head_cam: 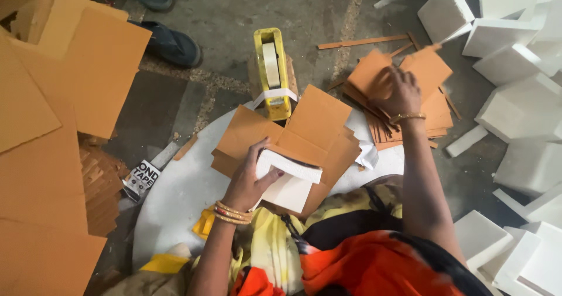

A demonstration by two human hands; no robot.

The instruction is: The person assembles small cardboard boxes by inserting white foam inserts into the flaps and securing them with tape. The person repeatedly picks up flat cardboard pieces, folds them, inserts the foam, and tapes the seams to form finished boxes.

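My left hand (250, 179) rests on a white foam block (288, 185) that sits in an open brown cardboard box (316, 126) on a round white board (187, 190). Its fingers press the block's left side. My right hand (399, 91) reaches out to the right and grips a small brown cardboard piece (427, 67) at the top of a stack of cardboard pieces (439, 111) on the floor. A yellow tape dispenser (273, 73) with white tape stands just behind the box.
Large cardboard sheets (58, 97) cover the left side. White foam blocks (509, 62) pile up at the right. Another person's dark shoes (170, 41) stand at the top left. A small printed package (141, 179) lies by the board's left edge.
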